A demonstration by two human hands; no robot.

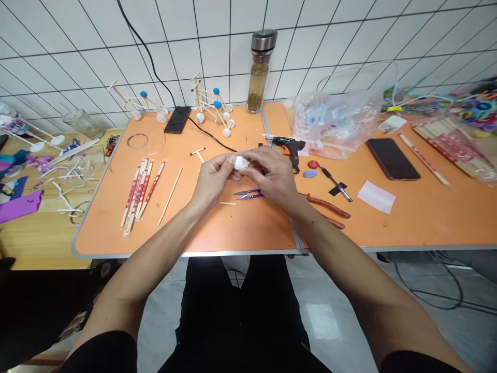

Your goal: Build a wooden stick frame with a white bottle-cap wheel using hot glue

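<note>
Both hands meet over the middle of the orange table, holding a small white bottle cap [240,163] between them. My left hand [215,178] pinches it from the left with thumb and fingertips. From the right, my right hand [272,173] closes its thumb and fingers on the same cap. Part of the cap is covered by fingers. Below the hands lie blue-handled thread snips [248,195] and a short stick piece [228,203]. A small T-shaped stick frame [199,154] lies just beyond my left hand.
Wrapped chopsticks [135,194] and a bare stick [170,196] lie left. Stick models with cap wheels [215,103], a phone [177,119] and a tea bottle [258,72] stand behind. Right are a glue gun [289,147], pliers [328,207], a pen [336,182] and another phone [393,158].
</note>
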